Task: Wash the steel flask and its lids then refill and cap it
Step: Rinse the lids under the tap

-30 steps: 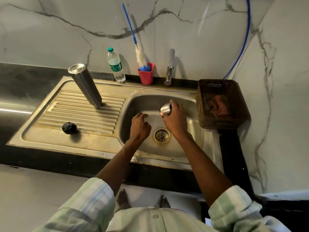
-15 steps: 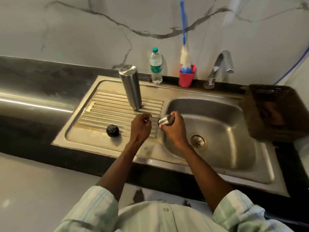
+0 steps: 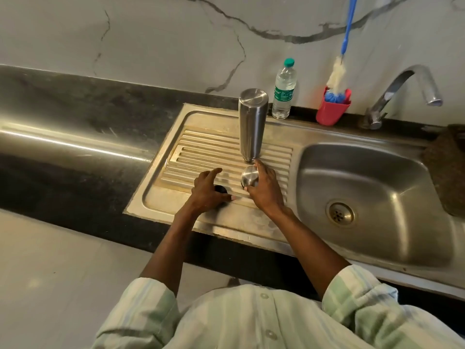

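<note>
- We see the steel flask (image 3: 252, 124) standing upside down on the ribbed drainboard (image 3: 201, 152) of the sink (image 3: 362, 197)
- Our right hand (image 3: 264, 190) grips the steel cap (image 3: 249, 179), fingers (image 3: 260, 167) curled round it, cap just below the flask's mouth on the ribs
- Our left hand (image 3: 206, 190) is over the black lid (image 3: 221, 189), index finger stretched out, thumb low beside it; lid mostly hidden, we cannot tell if it is gripped
- Water bottle (image 3: 284, 90), red cup (image 3: 332, 110) with blue-handled brush (image 3: 338, 71), and tap (image 3: 405, 94) along the back edge
- Brown basket (image 3: 448, 167) at right edge, dark bench (image 3: 75, 137) left of the sink
</note>
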`<state>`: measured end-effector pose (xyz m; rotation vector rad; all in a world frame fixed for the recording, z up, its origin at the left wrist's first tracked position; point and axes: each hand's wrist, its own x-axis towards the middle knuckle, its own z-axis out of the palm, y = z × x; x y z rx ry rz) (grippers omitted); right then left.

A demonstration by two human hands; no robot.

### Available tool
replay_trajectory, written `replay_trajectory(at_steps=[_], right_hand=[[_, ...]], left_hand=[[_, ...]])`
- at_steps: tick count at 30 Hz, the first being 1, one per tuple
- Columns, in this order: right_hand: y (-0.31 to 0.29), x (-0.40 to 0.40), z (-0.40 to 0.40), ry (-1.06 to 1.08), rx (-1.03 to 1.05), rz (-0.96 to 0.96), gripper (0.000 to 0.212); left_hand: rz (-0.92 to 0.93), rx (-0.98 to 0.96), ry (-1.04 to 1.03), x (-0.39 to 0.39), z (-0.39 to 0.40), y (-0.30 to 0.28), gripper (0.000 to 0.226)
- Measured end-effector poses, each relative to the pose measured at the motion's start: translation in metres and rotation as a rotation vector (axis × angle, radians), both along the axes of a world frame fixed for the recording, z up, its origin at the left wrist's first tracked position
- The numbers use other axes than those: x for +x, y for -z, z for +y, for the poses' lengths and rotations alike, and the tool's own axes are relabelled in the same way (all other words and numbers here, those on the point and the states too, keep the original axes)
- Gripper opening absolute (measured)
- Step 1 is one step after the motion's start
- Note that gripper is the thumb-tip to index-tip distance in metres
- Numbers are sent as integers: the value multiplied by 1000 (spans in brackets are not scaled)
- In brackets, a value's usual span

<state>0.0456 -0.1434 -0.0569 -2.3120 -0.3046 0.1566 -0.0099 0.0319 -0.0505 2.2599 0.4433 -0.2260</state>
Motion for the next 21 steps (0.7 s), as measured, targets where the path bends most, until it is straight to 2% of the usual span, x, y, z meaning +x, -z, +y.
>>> replay_trajectory(at_steps=[3,7,11,13,17,19,21], right_hand=[[5,1,0,-6,-45,7,76],[9,4,-1,-24,-79,7,85],[11,0,-7,-83,-81,35,105],[11,-2,-17,-88,-59,37,104],[11,-2,-55,16,124,30,81],[6,2,-83,123,255,107,55],[-4,7,-115,229,437,283,19]], left_hand=[[35,0,14,1,1,6,102],[74,-11,16,4,0,13,102],[39,-23,-52,3,-6,15,80],[56,-42,-78,1,-15,6,68],[100,-110,39,5,-47,-27,51],[3,-198,89,12,-78,-40,46],[-120,-299,98,23,-118,-45,45]])
